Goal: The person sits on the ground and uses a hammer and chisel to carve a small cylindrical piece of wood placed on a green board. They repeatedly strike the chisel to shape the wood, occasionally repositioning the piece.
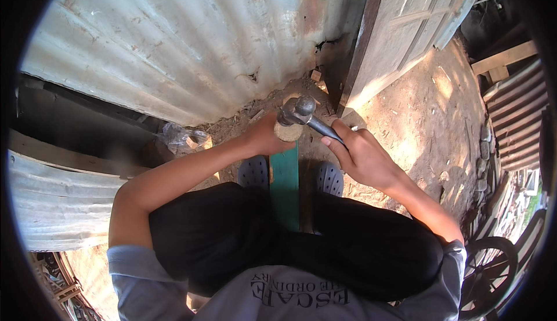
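My right hand [368,156] is closed around the dark handle of a ball-peen hammer [304,106]. The hammer's metal head is right over a round, tan, wood-like end [288,132]; whether the two touch, I cannot tell. My left hand [266,135] is wrapped around the piece with this round end, and the rest of that piece is hidden below. Under my hands, a narrow green board [284,179] runs toward me between my feet and legs.
Grey clogs [253,172] are on my feet beside the board. Ahead stands a corrugated metal sheet [191,42], with a wooden door [406,25] to its right. Clear plastic [181,138] lies on the dirt at left. A spoked wheel [490,274] stands at lower right.
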Available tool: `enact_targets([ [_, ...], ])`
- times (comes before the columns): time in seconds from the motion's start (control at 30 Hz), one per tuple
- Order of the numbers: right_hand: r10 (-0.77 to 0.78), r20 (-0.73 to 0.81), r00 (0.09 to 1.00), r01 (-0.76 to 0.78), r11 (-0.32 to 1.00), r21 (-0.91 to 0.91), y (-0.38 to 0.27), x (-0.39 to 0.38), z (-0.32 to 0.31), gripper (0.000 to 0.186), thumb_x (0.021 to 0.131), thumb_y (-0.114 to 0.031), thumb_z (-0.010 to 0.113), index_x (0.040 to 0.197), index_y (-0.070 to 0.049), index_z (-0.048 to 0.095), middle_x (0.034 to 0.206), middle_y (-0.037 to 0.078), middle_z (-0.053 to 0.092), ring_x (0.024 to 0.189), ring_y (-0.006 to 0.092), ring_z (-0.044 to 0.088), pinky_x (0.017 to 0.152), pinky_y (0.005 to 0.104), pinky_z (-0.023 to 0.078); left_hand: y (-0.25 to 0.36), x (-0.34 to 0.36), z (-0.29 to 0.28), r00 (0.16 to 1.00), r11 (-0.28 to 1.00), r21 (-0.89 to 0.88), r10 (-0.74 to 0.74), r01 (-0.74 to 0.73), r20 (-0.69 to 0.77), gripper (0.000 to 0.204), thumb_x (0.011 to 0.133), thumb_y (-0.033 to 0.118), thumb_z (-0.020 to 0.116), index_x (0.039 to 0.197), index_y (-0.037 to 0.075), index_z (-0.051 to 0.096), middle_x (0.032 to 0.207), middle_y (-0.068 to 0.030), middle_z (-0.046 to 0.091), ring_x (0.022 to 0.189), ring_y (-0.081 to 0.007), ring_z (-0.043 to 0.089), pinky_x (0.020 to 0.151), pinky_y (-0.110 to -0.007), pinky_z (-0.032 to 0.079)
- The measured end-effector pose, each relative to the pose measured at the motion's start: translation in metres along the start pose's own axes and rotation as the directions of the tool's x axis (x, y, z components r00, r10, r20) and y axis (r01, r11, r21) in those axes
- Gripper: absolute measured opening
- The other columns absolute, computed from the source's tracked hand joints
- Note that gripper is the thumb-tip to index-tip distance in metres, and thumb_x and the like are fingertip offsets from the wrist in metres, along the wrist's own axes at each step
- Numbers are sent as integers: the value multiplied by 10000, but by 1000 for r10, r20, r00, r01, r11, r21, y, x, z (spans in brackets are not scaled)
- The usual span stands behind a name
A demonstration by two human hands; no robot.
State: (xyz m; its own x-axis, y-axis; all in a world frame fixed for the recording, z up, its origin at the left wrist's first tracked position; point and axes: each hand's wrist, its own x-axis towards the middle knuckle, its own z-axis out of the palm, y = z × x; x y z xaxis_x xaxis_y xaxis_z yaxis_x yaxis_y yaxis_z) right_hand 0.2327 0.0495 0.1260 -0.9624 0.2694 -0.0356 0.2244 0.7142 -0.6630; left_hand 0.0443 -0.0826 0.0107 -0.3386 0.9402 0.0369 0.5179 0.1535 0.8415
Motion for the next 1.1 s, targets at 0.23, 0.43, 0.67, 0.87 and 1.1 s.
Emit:
enact_targets([
  [0.23, -55, -268, 962, 113, 972, 206, -10, -6, -6, 270, 971, -196, 540, 1061, 54, 498, 563, 208, 509, 486, 372, 515, 498, 421, 418, 0, 13, -8, 959, 991, -51, -103, 121, 265, 383, 751, 231, 718, 1074, 59, 602, 1003, -131, 669, 965, -259, 649, 848, -358, 498],
  [0.43, 17, -72, 997, -10, 996, 89, -4, -1, -7, 276, 970, -208, 545, 1028, 60, 517, 524, 180, 483, 454, 358, 491, 484, 417, 400, -33, 0, 10, 999, 989, 143, 42, -41, -6, 327, 742, 220, 715, 1009, 61, 612, 949, -123, 672, 899, -242, 653, 802, -356, 505],
  [0.67, -24, -141, 990, 31, 998, 49, 8, -2, 2, 236, 963, -197, 551, 976, 32, 495, 549, 229, 517, 521, 414, 567, 475, 460, 398, -5, 15, -10, 927, 976, 30, -212, 214, 310, 605, 735, 330, 744, 1225, 53, 523, 1159, -170, 593, 1123, -293, 565, 959, -387, 445],
  [0.87, 63, -126, 990, -44, 987, 152, -14, -4, -16, 241, 970, -195, 537, 993, 44, 516, 522, 201, 488, 472, 382, 529, 479, 441, 398, -2, 12, -11, 936, 982, 39, -188, 185, 298, 591, 741, 340, 760, 1205, 45, 544, 1140, -153, 594, 1093, -255, 574, 941, -370, 453],
  [1.1, -7, 11, 1000, 7, 1000, 9, 8, -1, 3, 243, 973, -194, 530, 978, 48, 525, 515, 205, 475, 472, 350, 546, 481, 433, 394, -7, 6, -4, 974, 993, 2, -120, 122, 195, 405, 742, 280, 728, 1070, 71, 616, 1016, -129, 671, 998, -293, 637, 853, -389, 504],
])
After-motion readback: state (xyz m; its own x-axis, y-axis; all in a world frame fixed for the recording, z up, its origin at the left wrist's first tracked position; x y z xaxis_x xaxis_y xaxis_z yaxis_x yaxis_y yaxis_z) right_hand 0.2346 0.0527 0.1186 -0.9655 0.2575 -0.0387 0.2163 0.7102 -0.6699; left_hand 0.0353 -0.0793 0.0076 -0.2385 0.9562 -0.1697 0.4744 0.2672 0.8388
